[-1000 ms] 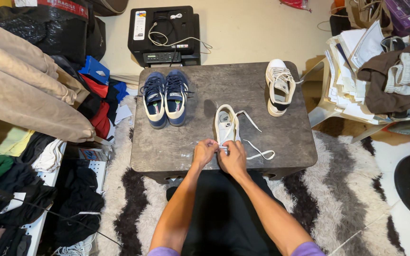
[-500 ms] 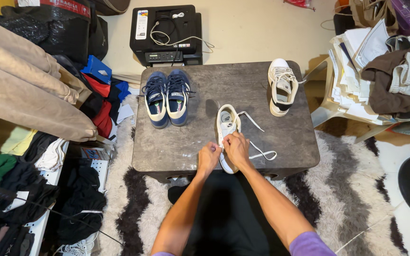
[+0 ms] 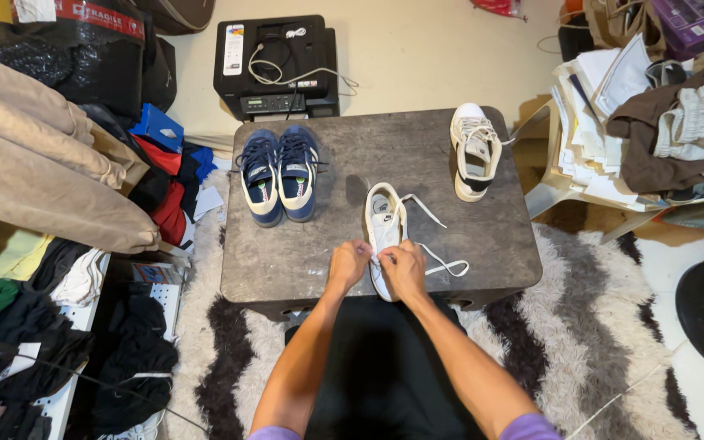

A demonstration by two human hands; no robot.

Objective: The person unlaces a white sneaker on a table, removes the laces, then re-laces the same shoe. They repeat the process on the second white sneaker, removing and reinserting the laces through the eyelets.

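A white sneaker point(image 3: 385, 218) lies on the low grey table point(image 3: 450, 236), its loose white lace point(image 3: 437, 248) trailing to the right. My left hand point(image 3: 348, 264) and my right hand point(image 3: 403, 269) meet over the shoe's near end, both pinching the lace at the eyelets. The near part of the shoe is hidden under my fingers. The matching white sneaker point(image 3: 474, 151) stands at the table's far right corner. A pair of blue sneakers point(image 3: 279, 173) sits side by side at the far left.
A black printer point(image 3: 275, 69) with a white cable stands on the floor behind the table. Clothes are heaped at left point(image 3: 50, 187); papers and garments are stacked on a chair at right point(image 3: 645, 122). A shaggy black-and-white rug point(image 3: 596, 326) lies underneath.
My left hand moved up from the table's edge back to the shoe beside the right hand. The view shifted slightly.
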